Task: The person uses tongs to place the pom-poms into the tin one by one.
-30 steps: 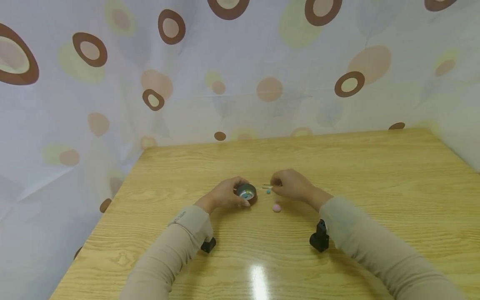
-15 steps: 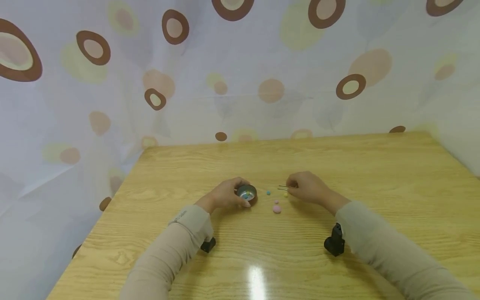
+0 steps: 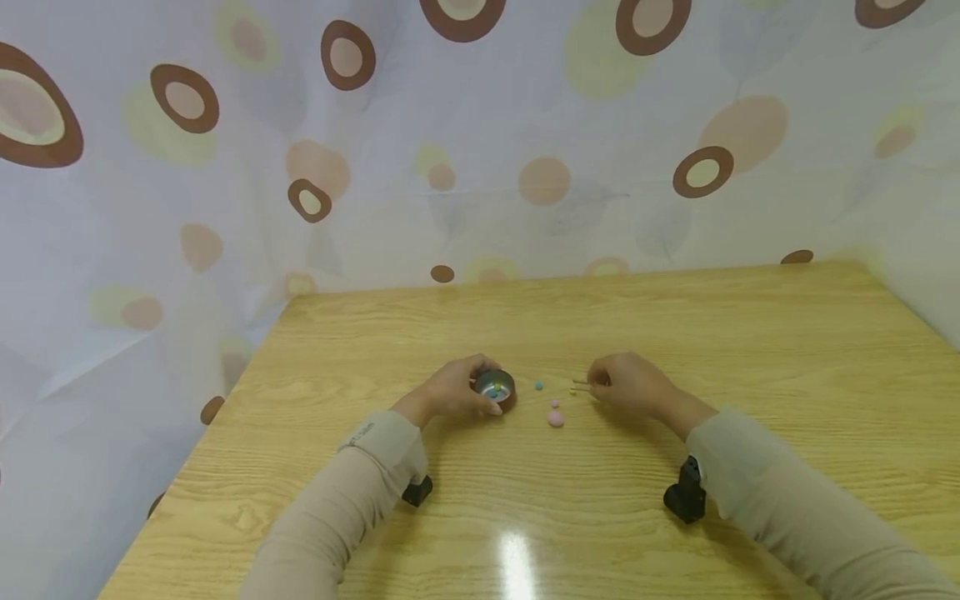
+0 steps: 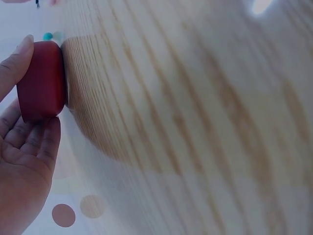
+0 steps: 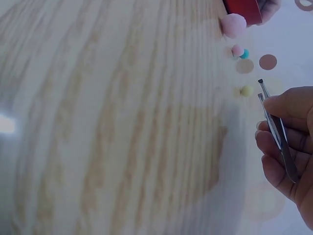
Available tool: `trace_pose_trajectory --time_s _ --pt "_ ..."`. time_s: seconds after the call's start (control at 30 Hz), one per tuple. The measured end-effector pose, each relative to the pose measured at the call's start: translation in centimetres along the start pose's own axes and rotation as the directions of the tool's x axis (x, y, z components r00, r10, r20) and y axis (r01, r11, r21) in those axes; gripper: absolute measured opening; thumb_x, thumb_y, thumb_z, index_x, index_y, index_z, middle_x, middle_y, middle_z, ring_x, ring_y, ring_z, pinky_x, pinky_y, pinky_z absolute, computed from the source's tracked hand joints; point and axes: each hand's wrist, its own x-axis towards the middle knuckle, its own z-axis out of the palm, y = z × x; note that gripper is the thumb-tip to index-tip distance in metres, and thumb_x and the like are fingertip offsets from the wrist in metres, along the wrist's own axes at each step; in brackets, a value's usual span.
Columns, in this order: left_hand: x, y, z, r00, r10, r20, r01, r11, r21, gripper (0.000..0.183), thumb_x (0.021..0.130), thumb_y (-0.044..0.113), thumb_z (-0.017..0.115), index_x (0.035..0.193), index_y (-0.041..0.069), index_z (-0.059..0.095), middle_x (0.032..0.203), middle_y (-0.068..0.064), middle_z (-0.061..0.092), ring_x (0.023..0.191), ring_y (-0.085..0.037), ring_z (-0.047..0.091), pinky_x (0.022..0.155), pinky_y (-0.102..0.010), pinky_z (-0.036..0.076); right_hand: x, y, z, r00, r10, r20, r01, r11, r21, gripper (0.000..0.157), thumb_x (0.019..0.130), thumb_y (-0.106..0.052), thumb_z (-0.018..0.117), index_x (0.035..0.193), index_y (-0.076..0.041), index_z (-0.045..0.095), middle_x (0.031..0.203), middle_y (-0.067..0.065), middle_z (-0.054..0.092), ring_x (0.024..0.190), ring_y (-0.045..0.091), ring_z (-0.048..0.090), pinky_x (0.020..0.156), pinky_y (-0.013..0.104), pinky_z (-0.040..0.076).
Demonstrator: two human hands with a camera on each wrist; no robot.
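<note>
My left hand (image 3: 456, 387) holds a small round bowl (image 3: 504, 400) on the table, thumb and fingers round its sides. Red outside in the left wrist view, the bowl (image 4: 43, 81) has a silvery inside with small blue and yellow pompoms (image 3: 494, 391) in it. My right hand (image 3: 632, 385) pinches metal tweezers (image 5: 279, 132), their tips apart with nothing between them. Close by the tips lies a small yellow pompom (image 5: 246, 91). Between the hands are a small blue pompom (image 3: 538, 386), a small pink one and a larger pink pompom (image 3: 555, 419).
The wood-grain table (image 3: 480, 492) runs back to a patterned cloth (image 3: 480, 225) that hangs behind it and along the left side. Black wrist cameras (image 3: 686, 492) sit under both sleeves. A bright light reflection shows on the front of the tabletop.
My right hand has moved to the right with the tweezers, away from the bowl, and their tips now lie beside the yellow pompom. My left hand and the bowl stay in place.
</note>
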Motion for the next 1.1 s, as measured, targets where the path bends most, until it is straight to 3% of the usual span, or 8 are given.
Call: trace_pose_trajectory --time_s 0.47,1.1 --pt "-0.04 0.03 0.15 1.000 0.009 -0.007 -0.009 1.000 -0.004 0.055 0.067 0.021 0.074 0.114 0.012 0.047 0.106 0.000 0.049 0.101 -0.019 0.046 0.084 -0.030 0.039 -0.35 0.32 0.48 0.998 0.042 0.042 -0.043 0.999 0.009 0.008 0.078 -0.006 0.055 0.081 -0.005 0.063 0.079 0.003 0.059 0.073 0.017 0.054 0.065 0.036 0.045" --pt "0.15 0.06 0.21 1.000 -0.004 -0.013 0.004 1.000 0.004 0.056 0.067 0.022 0.074 0.115 0.012 0.047 0.106 0.000 0.049 0.101 -0.019 0.047 0.082 -0.029 0.041 -0.22 0.70 0.72 1.000 0.011 0.018 -0.011 1.000 -0.008 0.005 0.076 -0.005 0.059 0.080 -0.004 0.062 0.080 0.005 0.061 0.073 0.019 0.055 0.066 0.038 0.045"
